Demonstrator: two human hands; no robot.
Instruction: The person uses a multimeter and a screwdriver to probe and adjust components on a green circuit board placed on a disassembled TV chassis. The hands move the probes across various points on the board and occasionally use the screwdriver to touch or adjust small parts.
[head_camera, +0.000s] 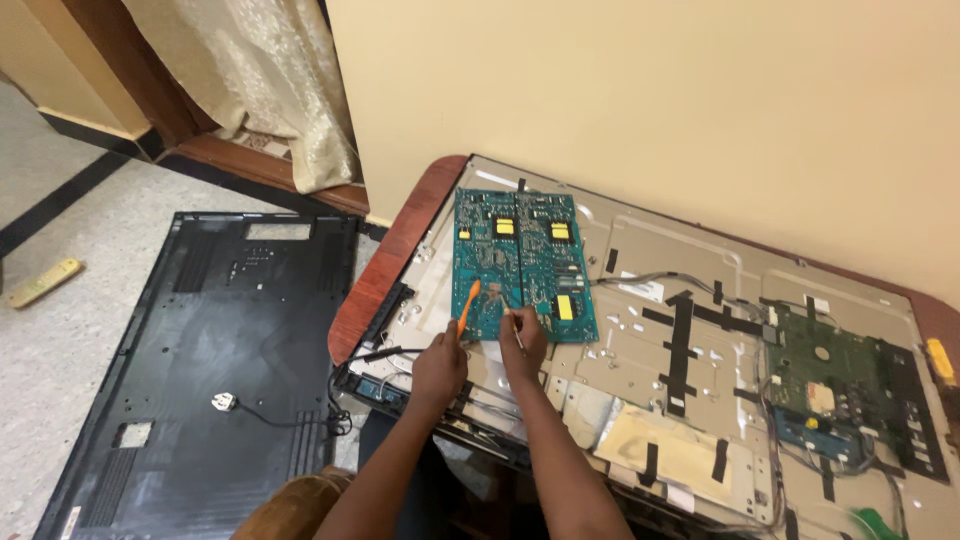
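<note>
An opened flat-screen television (660, 390) lies face down on a table, its metal back plate bare. A teal circuit board (520, 262) with yellow parts sits at its left end. My left hand (440, 365) grips an orange-handled tool (468, 305), its tip resting on the board's lower edge. Beside it, my right hand (524, 342) pinches a thin metal tool (514, 325) against the same edge. Both forearms reach in from the bottom of the view.
A green circuit board (850, 385) with cables sits at the television's right end. The black plastic back cover (210, 360) lies on the floor to the left, with a power cord and plug (225, 402) on it. A remote control (42, 282) lies far left. A wall stands behind.
</note>
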